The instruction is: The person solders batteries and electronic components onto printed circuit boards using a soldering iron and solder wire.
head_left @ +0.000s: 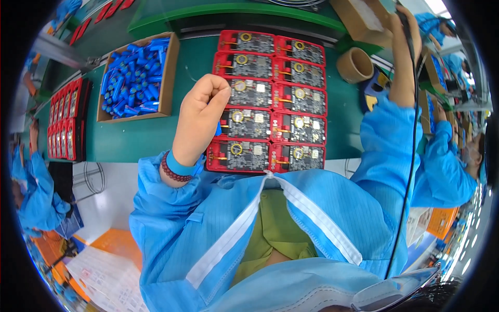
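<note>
Rows of red frames [271, 139] with grey circuit boards lie in front of me, a ring-shaped part on each board. At their left edge, my left hand [202, 112] is closed, thumb and fingertips pressed together; anything between them is hidden. A small blue piece [218, 129] shows beside that hand. My right hand [403, 39] is raised at the far right near a cardboard box, its fingers curled. A black cord [414, 104] passes over that hand and along my right arm; what the hand grips cannot be made out.
On the left stands a cardboard box [169, 78] full of blue cylindrical cells, with stacked red frames [65, 119] beyond it. A brown round container [355, 65] and a blue-yellow item [371, 93] are on the right. Co-workers sit at both sides.
</note>
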